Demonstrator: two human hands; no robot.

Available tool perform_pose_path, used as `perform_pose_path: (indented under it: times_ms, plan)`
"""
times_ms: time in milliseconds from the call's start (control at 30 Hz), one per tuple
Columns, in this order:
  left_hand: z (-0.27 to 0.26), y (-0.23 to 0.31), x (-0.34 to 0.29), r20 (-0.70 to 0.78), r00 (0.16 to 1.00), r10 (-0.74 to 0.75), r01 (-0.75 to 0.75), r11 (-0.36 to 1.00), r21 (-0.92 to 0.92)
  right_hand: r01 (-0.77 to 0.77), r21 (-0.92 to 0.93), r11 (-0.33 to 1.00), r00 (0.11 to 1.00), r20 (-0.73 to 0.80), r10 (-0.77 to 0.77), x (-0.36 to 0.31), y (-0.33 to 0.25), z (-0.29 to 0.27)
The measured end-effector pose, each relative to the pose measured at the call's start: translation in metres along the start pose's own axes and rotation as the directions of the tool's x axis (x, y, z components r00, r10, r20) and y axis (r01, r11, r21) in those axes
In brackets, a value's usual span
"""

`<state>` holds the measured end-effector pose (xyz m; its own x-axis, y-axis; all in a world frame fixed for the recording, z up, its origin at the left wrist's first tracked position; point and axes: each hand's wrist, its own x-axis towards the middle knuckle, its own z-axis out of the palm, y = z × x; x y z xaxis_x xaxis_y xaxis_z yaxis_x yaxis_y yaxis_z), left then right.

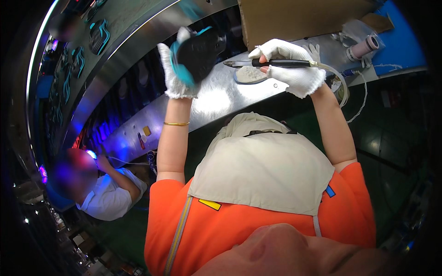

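Steel tabletop (209, 105), one, set beside one conveyor (138, 11), which lies beyond and to the left of the left hand. Two teal-trimmed soles (99, 37) show distinctly on the conveyor; others blur too much to count. One co-worker (110, 195) sits left of the left forearm; one yellow block (147, 130) lies nearer that forearm. Left hand (171, 76), white-gloved: thumb spread, fingers mostly hidden, half-open around one black-and-teal shoe sole (200, 53), raised with its black face showing. Right hand (291, 76), likewise gloved: fingers closed around one black brush pen (285, 63), its tip near the sole; contact cannot be told. Sound technique would probably keep the sole steady, the left fingers clear of the edge, and the tip light and low-angled. One blue-rimmed oval piece (251, 75) lies below the pen; one pale tube (336, 71) trails right of the right hand and should hang slack. Farther right: one pink cylinder (366, 47) and one blue panel (405, 41).
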<state>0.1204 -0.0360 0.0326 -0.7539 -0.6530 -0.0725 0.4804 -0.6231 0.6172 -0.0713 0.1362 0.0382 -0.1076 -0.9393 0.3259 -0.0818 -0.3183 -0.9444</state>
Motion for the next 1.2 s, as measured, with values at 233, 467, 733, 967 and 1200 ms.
perform_pose_path:
  times_ms: [233,467,733,967,1200]
  plan:
    - [-0.021,-0.069,-0.026,-0.045,0.969,-0.243,0.227,0.946,-0.233,-0.085,0.108,0.991,0.95,-0.29,0.113,-0.011,0.014,0.025]
    - [0.008,-0.092,-0.021,0.245,0.949,-0.198,0.288,0.861,-0.42,0.066,-0.219,0.974,0.954,-0.271,-0.125,0.006,0.009,0.036]
    - [0.0,-0.092,-0.006,-0.077,0.997,-0.014,0.002,0.987,-0.158,0.031,-0.21,0.977,0.935,-0.341,-0.103,0.001,0.013,0.043]
    - [-0.004,-0.082,0.001,-0.104,0.995,0.003,-0.014,0.994,-0.108,-0.06,-0.119,0.991,0.96,-0.279,0.025,-0.005,0.014,0.048]
    - [-0.003,-0.074,0.009,-0.037,0.999,0.01,-0.013,0.997,-0.081,-0.123,-0.046,0.991,0.978,-0.174,0.114,-0.009,0.01,0.048]
